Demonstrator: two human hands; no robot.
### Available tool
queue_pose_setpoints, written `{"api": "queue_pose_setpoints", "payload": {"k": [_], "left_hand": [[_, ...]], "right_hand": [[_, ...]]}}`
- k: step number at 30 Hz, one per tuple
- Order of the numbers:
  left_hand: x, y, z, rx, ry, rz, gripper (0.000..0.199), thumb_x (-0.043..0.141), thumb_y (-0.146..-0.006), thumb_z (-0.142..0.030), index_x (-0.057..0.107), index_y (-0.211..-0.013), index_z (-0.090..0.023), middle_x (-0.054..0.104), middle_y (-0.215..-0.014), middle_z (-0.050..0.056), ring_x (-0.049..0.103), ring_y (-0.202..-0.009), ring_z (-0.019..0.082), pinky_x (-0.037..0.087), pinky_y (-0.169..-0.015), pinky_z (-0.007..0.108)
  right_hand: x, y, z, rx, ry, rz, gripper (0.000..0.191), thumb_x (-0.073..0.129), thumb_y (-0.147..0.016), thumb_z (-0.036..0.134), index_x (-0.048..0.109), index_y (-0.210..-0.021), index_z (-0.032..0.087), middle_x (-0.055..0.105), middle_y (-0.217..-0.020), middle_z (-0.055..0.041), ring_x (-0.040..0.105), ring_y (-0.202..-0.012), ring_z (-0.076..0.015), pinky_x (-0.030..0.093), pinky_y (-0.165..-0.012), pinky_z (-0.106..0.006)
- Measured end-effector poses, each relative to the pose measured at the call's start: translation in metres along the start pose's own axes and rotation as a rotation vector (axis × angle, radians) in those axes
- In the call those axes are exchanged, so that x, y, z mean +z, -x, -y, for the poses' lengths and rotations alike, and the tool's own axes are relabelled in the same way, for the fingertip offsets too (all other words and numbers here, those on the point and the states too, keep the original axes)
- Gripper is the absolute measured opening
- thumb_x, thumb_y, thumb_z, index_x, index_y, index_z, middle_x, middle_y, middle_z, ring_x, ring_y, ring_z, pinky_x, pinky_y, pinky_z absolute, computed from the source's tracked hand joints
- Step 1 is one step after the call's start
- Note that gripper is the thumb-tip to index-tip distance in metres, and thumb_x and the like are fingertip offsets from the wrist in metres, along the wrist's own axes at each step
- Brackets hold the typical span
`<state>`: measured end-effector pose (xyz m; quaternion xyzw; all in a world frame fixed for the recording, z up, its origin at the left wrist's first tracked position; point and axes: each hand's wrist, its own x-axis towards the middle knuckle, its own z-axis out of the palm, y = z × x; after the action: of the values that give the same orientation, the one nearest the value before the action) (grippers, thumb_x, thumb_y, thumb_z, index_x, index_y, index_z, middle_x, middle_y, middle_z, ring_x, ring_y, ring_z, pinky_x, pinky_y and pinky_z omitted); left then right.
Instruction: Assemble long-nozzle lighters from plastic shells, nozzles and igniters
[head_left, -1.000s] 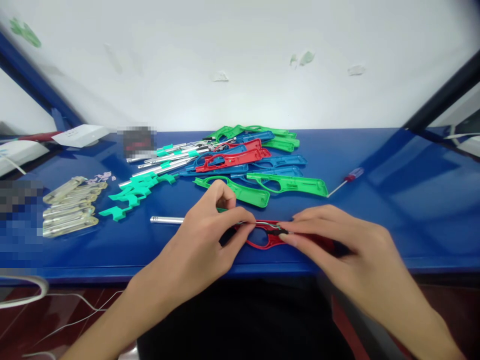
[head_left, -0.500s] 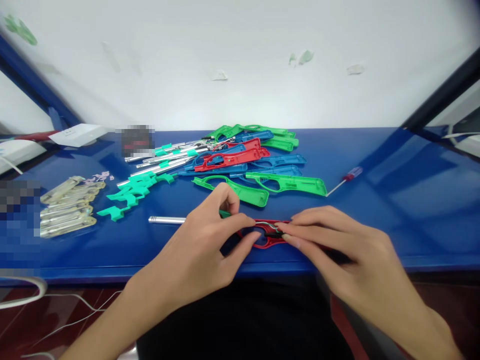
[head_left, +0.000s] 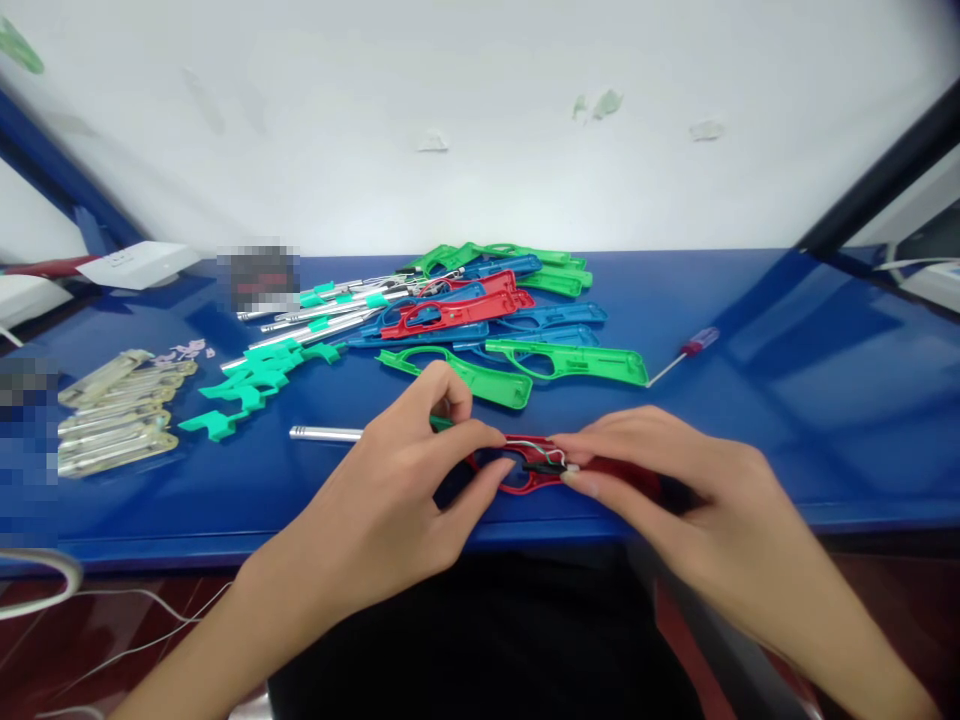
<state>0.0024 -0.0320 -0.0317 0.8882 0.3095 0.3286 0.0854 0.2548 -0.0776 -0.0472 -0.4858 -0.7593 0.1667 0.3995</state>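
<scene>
A red lighter casing half (head_left: 517, 489) lies just above the table's front edge, its hollow side up. Its silver tube (head_left: 324, 434) sticks out to the left, beyond my left hand (head_left: 401, 480). That hand grips the casing near the tube end, beside a bit of green trigger. Inside the casing are a black igniter part (head_left: 541, 467) and thin white and green wires (head_left: 544, 450). My right hand (head_left: 675, 470) holds the handle end, thumb at the igniter's end and forefinger at the upper rim. The handle is mostly hidden under this hand.
Behind my hands are green casing halves (head_left: 570, 362), red ones (head_left: 450, 315), blue ones and several silver tubes (head_left: 322, 325). Turquoise triggers (head_left: 262, 380) and pale clear fuel tanks (head_left: 120, 425) lie to the left. A screwdriver (head_left: 697, 342) rests at the right.
My right forefinger has lifted from the black igniter to the casing's upper rim, showing more of the wires. My left hand keeps its grip; the whole view has shifted slightly.
</scene>
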Motion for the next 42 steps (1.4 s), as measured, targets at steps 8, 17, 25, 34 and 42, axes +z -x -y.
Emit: {"api": "queue_pose_setpoints", "payload": {"k": [8, 17, 25, 34, 42], "left_hand": [[-0.0017, 0.0006, -0.0008, 0.017, -0.009, -0.005, 0.011, 0.065, -0.101, -0.013, 0.074, -0.107, -0.014, 0.048, -0.101, 0.003, 0.054, -0.086, 0.013, 0.048, -0.071, 0.026], [-0.0009, 0.0017, 0.0018, 0.075, 0.032, 0.015, 0.018, 0.062, -0.104, -0.011, 0.075, -0.117, -0.013, 0.049, -0.1, 0.003, 0.052, -0.087, 0.013, 0.047, -0.072, 0.026], [0.0014, -0.0002, 0.0024, 0.11, 0.029, 0.073, 0.018, 0.057, -0.106, -0.009, 0.074, -0.11, -0.014, 0.049, -0.101, 0.004, 0.051, -0.089, 0.015, 0.048, -0.074, 0.028], [-0.0014, 0.0022, 0.0008, 0.138, 0.013, 0.064, 0.023, 0.059, -0.106, -0.011, 0.074, -0.124, -0.014, 0.05, -0.102, 0.004, 0.051, -0.088, 0.015, 0.047, -0.074, 0.028], [0.0056, -0.0066, -0.0035, 0.044, 0.077, 0.055, 0.016, 0.064, -0.105, -0.015, 0.078, -0.112, -0.015, 0.052, -0.1, 0.003, 0.055, -0.086, 0.014, 0.049, -0.074, 0.027]], "right_hand": [[0.0012, 0.0002, -0.0003, -0.04, 0.018, -0.026, 0.014, 0.075, -0.1, 0.028, 0.078, -0.11, 0.038, 0.08, -0.106, 0.0113, 0.072, -0.101, -0.0092, 0.056, -0.091, -0.019], [0.0024, 0.0027, 0.0012, -0.098, 0.048, -0.049, 0.015, 0.073, -0.101, 0.023, 0.081, -0.108, 0.034, 0.08, -0.106, 0.007, 0.072, -0.101, -0.0106, 0.058, -0.09, -0.021], [0.0031, 0.0024, 0.004, -0.208, 0.142, -0.071, 0.017, 0.07, -0.102, 0.017, 0.078, -0.112, 0.028, 0.078, -0.109, 0.0045, 0.069, -0.103, -0.0081, 0.056, -0.095, -0.019], [-0.0024, 0.0062, 0.0005, -0.398, 0.34, -0.005, 0.028, 0.065, -0.102, 0.007, 0.071, -0.127, 0.018, 0.073, -0.116, -0.0041, 0.067, -0.109, -0.0147, 0.054, -0.101, -0.029], [-0.0055, 0.0072, -0.0001, -0.415, 0.398, 0.03, 0.03, 0.065, -0.1, 0.007, 0.07, -0.127, 0.02, 0.074, -0.115, -0.0049, 0.07, -0.104, -0.0189, 0.055, -0.096, -0.035]]}}
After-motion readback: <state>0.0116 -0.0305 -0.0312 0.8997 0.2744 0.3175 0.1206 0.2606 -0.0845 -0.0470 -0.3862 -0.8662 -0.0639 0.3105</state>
